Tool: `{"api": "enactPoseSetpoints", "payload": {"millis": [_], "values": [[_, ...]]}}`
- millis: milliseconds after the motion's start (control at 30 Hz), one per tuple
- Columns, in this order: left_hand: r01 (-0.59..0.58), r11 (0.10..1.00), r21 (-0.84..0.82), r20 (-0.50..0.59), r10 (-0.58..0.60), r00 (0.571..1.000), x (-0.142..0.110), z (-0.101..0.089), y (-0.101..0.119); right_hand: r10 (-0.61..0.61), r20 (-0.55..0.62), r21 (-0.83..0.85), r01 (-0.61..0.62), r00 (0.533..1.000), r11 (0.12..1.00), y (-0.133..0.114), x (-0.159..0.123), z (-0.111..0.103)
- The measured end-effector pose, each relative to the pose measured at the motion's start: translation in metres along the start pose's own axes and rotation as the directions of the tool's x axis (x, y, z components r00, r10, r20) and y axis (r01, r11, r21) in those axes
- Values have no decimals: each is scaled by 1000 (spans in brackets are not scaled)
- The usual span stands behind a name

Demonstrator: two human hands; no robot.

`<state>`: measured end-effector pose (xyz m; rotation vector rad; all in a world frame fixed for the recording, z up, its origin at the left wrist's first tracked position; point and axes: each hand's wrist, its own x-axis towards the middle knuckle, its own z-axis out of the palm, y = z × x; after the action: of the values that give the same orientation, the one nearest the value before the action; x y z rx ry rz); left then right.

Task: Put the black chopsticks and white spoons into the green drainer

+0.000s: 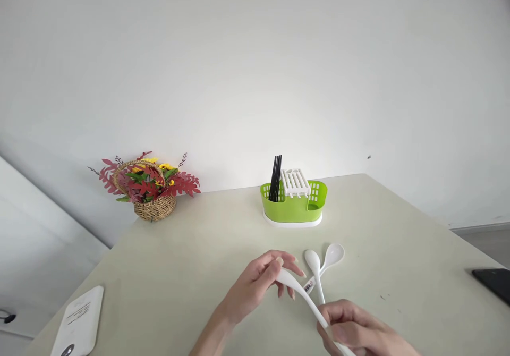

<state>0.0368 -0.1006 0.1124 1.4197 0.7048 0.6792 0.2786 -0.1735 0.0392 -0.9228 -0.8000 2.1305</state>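
A white spoon [306, 294] is held at a slant above the table between both hands. My left hand [258, 277] pinches its bowl end, the thumb on top and the fingers partly spread behind it. Lower down, my right hand [354, 328] is closed around the handle. Just beyond them two more white spoons lie crossed on the table: one spoon [313, 261] rests over the other spoon [333, 254], which has a barcode label on its handle. My right hand hides the lower end of the top one.
At the back of the table [207, 239] stands a green utensil caddy [292, 212] with black chopsticks [274, 179] and a white slotted rack [295, 181]. A wicker flower basket [156, 208] is at back left. A white device [79, 319] and a black phone [494, 282] lie near the sides.
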Motion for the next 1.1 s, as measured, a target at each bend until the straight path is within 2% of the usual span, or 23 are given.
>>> {"api": "enactPoseSetpoints", "payload": {"millis": [167,267,333,400,500,567,667,733,800,867,967,1033,1100], "values": [[111,941,318,50,-134,990,-17,4,15,-71,222,43,63,972,997,-1,9,-11],[84,895,439,7,-96,995,-25,3,12,-63,262,49,52,963,997,-8,13,-13],[63,873,484,-51,-43,998,-28,-2,5,-74,227,37,68,971,997,-11,14,-16],[58,885,461,-136,6,991,-31,-11,-4,-98,183,37,93,978,995,-14,13,-23],[34,936,352,-329,89,940,-32,-32,-10,-135,133,103,122,982,987,-15,9,-47],[0,951,308,-454,147,879,-31,-46,-5,-179,111,187,156,978,970,-16,6,-69],[-33,934,355,-551,237,800,-24,-67,14,-224,-10,292,217,974,931,-16,3,-99],[-19,908,418,-569,278,774,-14,-78,28,-236,-110,356,260,966,898,-14,2,-113],[30,877,480,-572,287,768,-1,-87,38,-223,-176,395,276,959,876,-11,1,-118],[117,811,574,-578,300,759,16,-94,44,-186,-192,404,250,964,880,-8,1,-115],[232,616,753,-545,385,744,45,-101,49,-148,-184,410,213,972,887,-7,0,-102],[242,471,848,-466,445,765,65,-104,52,-139,-192,411,208,971,887,-8,0,-95],[224,343,912,-372,465,803,85,-106,56,-139,-210,401,215,968,891,-9,-1,-93]]}}
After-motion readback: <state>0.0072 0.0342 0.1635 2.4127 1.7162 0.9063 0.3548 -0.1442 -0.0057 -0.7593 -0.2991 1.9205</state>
